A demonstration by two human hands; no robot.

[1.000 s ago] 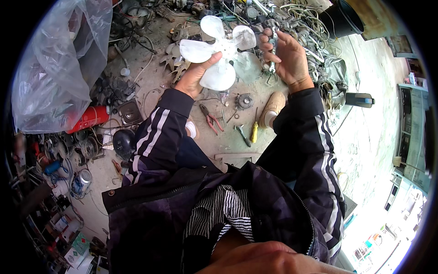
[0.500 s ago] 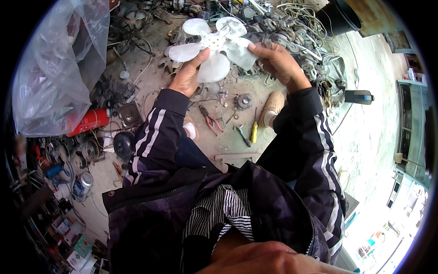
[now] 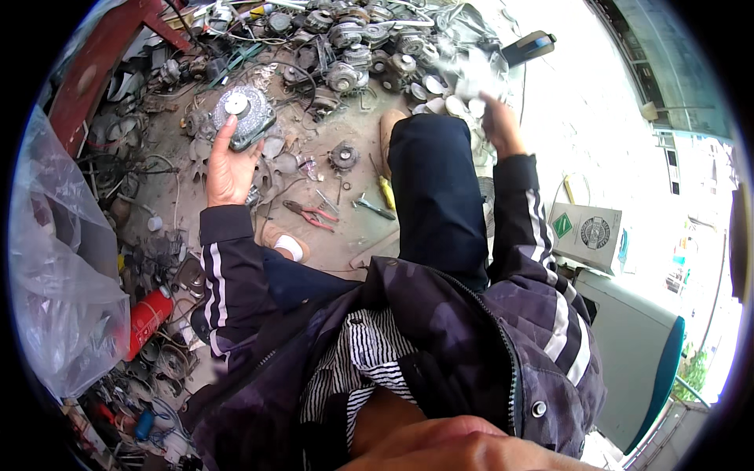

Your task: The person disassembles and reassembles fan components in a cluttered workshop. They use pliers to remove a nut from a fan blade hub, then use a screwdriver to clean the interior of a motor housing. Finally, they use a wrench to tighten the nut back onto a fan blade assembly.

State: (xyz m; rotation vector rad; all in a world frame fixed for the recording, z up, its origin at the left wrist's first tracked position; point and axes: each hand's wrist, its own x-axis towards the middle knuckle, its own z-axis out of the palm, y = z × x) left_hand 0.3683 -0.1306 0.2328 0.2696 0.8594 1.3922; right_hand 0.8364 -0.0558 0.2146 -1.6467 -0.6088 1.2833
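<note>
Past the pliers [image 3: 294, 207], a speckled grey motor [image 3: 250, 116] is newly gripped by the left hand [image 3: 228, 174]; right hand [image 3: 503, 127] grip can't be told.

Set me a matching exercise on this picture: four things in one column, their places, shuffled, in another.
Things
1. Round grey motor with a white hub
2. Metal pliers with red handles
3. Red cylinder
4. Screwdriver with a yellow handle

Places
A. Right next to the translucent plastic bag
B. On the floor, beside the right leg in dark blue trousers
C. At the thumb of the bare left hand
D. On the floor, near the tan left shoe

Pairs: 1-C, 2-D, 3-A, 4-B
</note>
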